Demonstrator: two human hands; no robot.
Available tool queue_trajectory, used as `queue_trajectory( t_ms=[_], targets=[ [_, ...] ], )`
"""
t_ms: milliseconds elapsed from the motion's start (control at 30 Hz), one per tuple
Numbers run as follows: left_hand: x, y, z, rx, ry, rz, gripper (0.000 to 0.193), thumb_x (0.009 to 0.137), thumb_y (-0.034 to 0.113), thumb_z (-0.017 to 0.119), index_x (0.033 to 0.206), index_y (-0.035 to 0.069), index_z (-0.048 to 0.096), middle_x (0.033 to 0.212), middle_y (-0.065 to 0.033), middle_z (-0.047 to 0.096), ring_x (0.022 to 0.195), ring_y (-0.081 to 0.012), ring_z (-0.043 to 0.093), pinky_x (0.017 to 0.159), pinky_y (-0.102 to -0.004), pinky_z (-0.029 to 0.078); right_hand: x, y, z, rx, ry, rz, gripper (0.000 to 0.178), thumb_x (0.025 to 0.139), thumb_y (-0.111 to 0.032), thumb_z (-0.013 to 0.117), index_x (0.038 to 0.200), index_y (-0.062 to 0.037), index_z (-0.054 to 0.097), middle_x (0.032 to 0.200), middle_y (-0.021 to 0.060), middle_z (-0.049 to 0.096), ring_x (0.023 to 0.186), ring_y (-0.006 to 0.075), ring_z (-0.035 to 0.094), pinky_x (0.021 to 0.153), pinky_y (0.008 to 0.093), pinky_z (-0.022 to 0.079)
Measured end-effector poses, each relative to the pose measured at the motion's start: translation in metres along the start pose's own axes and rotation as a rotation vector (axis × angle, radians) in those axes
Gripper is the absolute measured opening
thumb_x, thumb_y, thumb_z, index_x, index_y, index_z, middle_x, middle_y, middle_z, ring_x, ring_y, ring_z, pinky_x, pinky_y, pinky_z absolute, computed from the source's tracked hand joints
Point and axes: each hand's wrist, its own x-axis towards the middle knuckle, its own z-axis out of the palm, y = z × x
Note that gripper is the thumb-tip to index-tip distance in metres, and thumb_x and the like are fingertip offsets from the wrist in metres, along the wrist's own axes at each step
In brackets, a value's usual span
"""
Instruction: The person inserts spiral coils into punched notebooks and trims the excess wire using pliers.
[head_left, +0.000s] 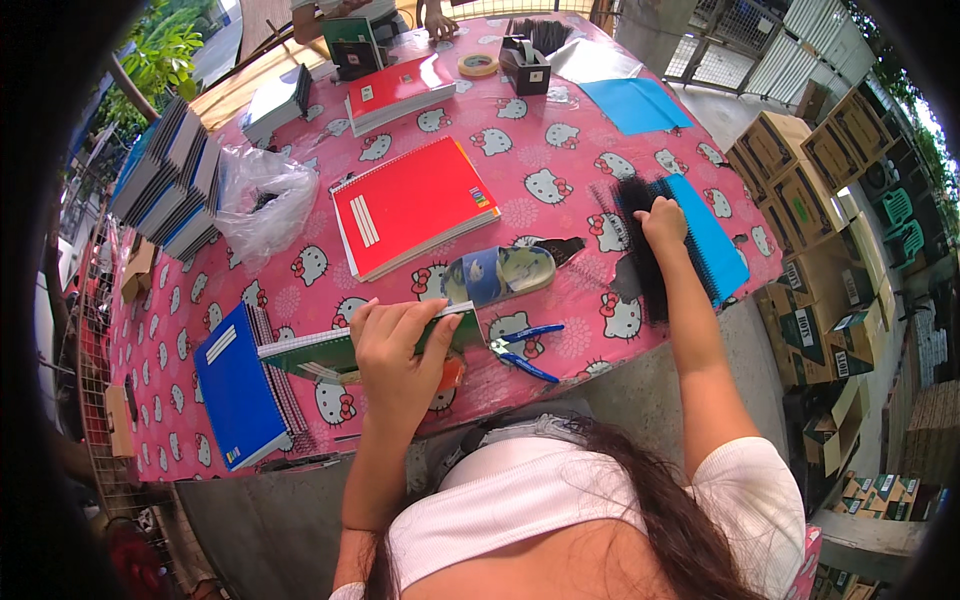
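My left hand (400,345) is closed around a green notebook (320,352), which stands on edge near the table's front side. On the right, my right hand (662,222) has its fingers pinched at a pile of thin black plastic binding coils (640,260). Beside the coils lies a bright blue sheet (712,235). Blue-handled pliers (525,350) rest with handles spread, just right of the green notebook. A blue patterned slipper (490,275) lies behind them. Left of my left hand is a stack of blue spiral notebooks (240,385).
A red notebook stack (415,210) occupies the middle, with another red stack (400,92) behind. Tall notebook piles (175,180) and a clear plastic bag (265,195) stand left. Tape dispenser (525,65) and tape roll (477,65) sit far back. Another person's hand (438,22) touches the far edge.
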Motion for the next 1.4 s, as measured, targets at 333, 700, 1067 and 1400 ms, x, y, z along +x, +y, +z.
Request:
queue_trajectory(
  t_ms=[333, 700, 1067, 1400],
  targets=[
    [-0.003, -0.002, -0.001, -0.022, 0.030, 0.013, 0.015, 0.079, 0.020, 0.074, 0.087, 0.007, 0.070, 0.084, -0.0041, 0.066, 0.083, -0.0216, 0.061, 0.092, -0.0421, 0.038, -0.012, -0.015, -0.039, 0.333, 0.387, -0.461, 0.019, 0.086, -0.020, 0.061, 0.096, -0.0068, 0.071, 0.087, 0.0159, 0.067, 0.082, 0.0354, 0.064, 0.071, 0.0432, 0.051],
    [-0.005, -0.002, -0.006, -0.014, -0.007, -0.005, 0.016, 0.078, 0.018, 0.074, 0.087, 0.005, 0.071, 0.085, -0.0066, 0.067, 0.085, -0.0227, 0.062, 0.093, -0.0417, 0.038, -0.081, -0.071, -0.050, 0.909, 0.136, -0.348, 0.013, 0.083, -0.008, 0.064, 0.093, -0.0024, 0.068, 0.077, 0.0113, 0.066, 0.071, 0.0195, 0.065, 0.065, 0.0328, 0.050],
    [-0.007, 0.002, -0.004, -0.025, 0.013, 0.002, 0.015, 0.080, 0.019, 0.073, 0.086, 0.006, 0.070, 0.082, -0.0056, 0.066, 0.083, -0.0226, 0.060, 0.090, -0.0383, 0.036, -0.042, 0.065, 0.006, 0.066, 0.054, -0.040, 0.046, 0.078, -0.036, 0.074, 0.096, 0.0049, 0.065, 0.095, 0.0266, 0.066, 0.094, 0.0402, 0.063, 0.080, 0.0474, 0.050],
    [-0.001, -0.003, -0.001, -0.035, 0.001, 0.013, 0.015, 0.079, 0.019, 0.074, 0.086, 0.006, 0.070, 0.082, -0.0058, 0.066, 0.082, -0.0210, 0.061, 0.090, -0.0382, 0.037, -0.043, 0.043, -0.050, 0.093, 0.035, -0.232, 0.019, 0.077, -0.018, 0.070, 0.083, -0.0005, 0.068, 0.079, 0.0209, 0.066, 0.078, 0.0378, 0.064, 0.070, 0.0439, 0.050]
  ],
)
